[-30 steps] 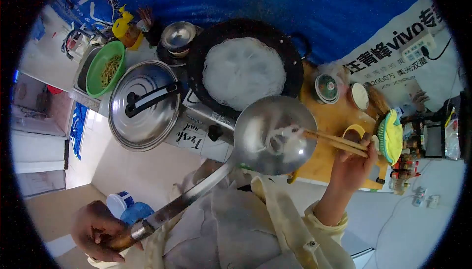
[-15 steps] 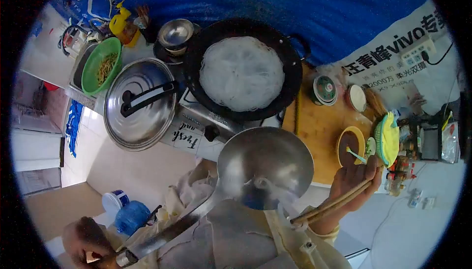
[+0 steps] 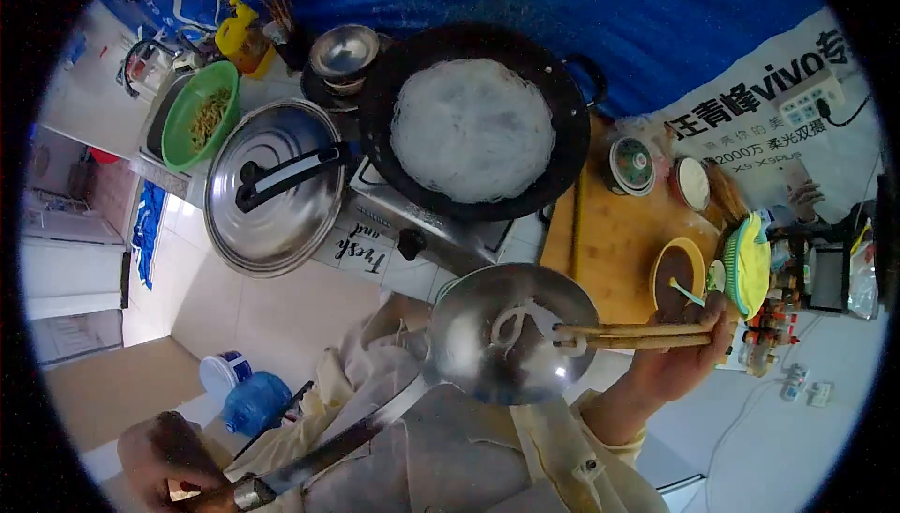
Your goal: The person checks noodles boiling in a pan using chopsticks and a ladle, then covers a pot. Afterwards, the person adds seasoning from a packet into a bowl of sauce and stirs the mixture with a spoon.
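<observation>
My left hand (image 3: 169, 461) is wrapped round the handle of a large metal ladle (image 3: 469, 363), whose bowl is in front of my body, below the stove. Between the fingers of my right hand (image 3: 680, 358) is a pair of wooden chopsticks (image 3: 637, 336). Their tips are inside the ladle bowl, at a small bunch of white noodles (image 3: 520, 321). Beyond the ladle, a black wok (image 3: 375, 143) on the stove (image 3: 431, 232) holds a round mass of white noodles (image 3: 473, 131).
A metal lid (image 3: 267, 218) and a green bowl (image 3: 225, 82) stand left of the wok. On the right are a cutting board (image 3: 609, 274), a yellow bowl (image 3: 696, 255) with brown sauce, a lidded bowl (image 3: 630, 166) and a green basket (image 3: 733, 260) with yellow cloth.
The ladle has come down and nearer my body. The chopsticks dipped below the bowl, then came back up with their tips inside it. My right hand is lower than at first.
</observation>
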{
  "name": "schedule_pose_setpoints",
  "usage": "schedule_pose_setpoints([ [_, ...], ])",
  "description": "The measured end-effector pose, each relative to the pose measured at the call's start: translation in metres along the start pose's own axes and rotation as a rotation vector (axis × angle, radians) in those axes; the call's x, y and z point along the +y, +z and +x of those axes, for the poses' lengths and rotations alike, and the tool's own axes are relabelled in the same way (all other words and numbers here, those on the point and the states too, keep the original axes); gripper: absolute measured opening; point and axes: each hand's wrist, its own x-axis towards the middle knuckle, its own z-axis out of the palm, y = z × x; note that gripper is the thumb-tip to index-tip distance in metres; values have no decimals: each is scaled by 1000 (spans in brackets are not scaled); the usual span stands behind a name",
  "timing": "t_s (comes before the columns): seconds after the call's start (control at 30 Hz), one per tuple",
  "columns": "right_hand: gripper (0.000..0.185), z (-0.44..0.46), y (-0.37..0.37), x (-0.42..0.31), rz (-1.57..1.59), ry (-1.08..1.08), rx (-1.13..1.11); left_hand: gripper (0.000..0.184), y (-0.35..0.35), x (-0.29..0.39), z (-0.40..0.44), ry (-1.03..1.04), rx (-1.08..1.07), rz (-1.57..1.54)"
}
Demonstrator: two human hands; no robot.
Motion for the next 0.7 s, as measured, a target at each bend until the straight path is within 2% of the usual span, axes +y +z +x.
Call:
schedule_pose_setpoints([
  [0.07,20,11,-26,-5,-109,81,-266,11,5,-4,-6,33,43,-36],
  [0.2,20,15,-34,-8,-64,146,-269,11,14,-14,-17,134,71,-98],
  [0.27,26,17,-37,-10,-35,266,-531,11,18,-23,-29,228,44,-143],
  [0.3,26,18,-39,-10,-35,264,-529,11,20,-26,-30,268,27,-157],
  [0.37,22,22,-42,-10,-117,195,-421,14,26,3,-3,43,269,-105],
  [0.4,22,21,-39,-11,-118,192,-418,14,25,8,-1,-17,303,-70],
  [0.47,21,16,-28,-14,-36,246,-583,14,21,6,-3,-53,276,-17],
  [0.57,23,10,-17,-16,27,277,-705,14,19,7,-5,-93,259,34],
  [0.67,24,9,-19,-18,-34,181,-796,15,15,8,-1,-139,249,64],
  [0.7,26,8,-22,-22,56,196,-754,15,14,7,0,-155,249,80],
])
